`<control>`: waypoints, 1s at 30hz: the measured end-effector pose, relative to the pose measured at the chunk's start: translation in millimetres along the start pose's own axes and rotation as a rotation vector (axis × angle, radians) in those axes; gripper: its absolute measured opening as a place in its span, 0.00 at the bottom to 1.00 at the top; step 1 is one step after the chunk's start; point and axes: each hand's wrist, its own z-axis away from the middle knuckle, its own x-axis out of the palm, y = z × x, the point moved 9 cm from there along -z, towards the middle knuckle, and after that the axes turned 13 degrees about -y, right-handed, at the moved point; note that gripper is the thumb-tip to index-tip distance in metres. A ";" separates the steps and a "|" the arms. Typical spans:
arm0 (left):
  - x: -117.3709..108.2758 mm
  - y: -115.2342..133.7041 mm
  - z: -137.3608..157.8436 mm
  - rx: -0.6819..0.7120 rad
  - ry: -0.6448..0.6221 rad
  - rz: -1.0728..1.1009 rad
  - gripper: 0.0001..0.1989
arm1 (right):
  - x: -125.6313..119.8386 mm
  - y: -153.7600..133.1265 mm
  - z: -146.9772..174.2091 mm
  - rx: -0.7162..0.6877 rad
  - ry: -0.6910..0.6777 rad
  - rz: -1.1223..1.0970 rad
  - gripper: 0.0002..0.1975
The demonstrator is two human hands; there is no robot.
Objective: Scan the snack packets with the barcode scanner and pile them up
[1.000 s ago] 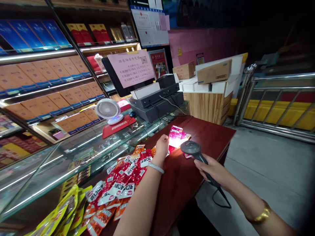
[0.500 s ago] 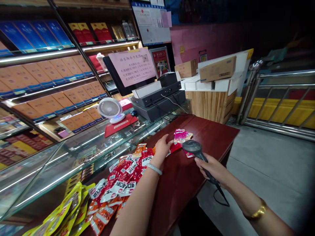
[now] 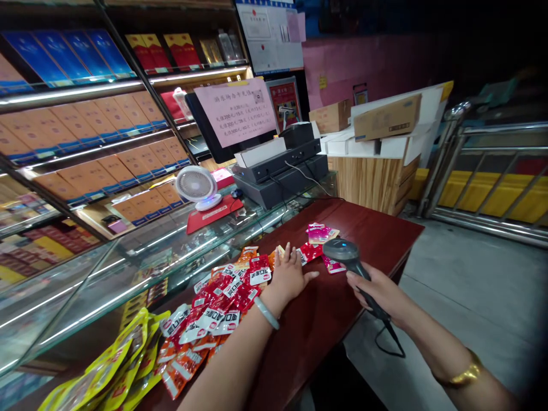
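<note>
Centrally, we see the right hand (image 3: 381,294), its grip clamped on a scanner (image 3: 341,250), and the left hand (image 3: 287,279), grip apart, beside packets (image 3: 220,302) on the worktop (image 3: 372,222).

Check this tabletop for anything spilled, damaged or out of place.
Nothing visibly spilled or damaged on the table. The red-and-white packets just lie in a loose, overlapping heap at mixed angles, so they look untidy rather than wrong.
</note>
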 end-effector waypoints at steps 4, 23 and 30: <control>5.1 25.7 -25.3 -0.023 -0.012 0.082 0.41 | 3.6 2.4 -3.6 0.019 0.001 -0.001 0.21; -32.0 -87.0 -16.2 -0.160 0.159 0.060 0.24 | 44.6 2.1 -16.4 0.065 -0.125 -0.061 0.22; -34.6 -67.9 -21.3 -0.068 0.213 0.123 0.23 | 54.6 -13.2 -33.4 0.010 -0.114 0.054 0.19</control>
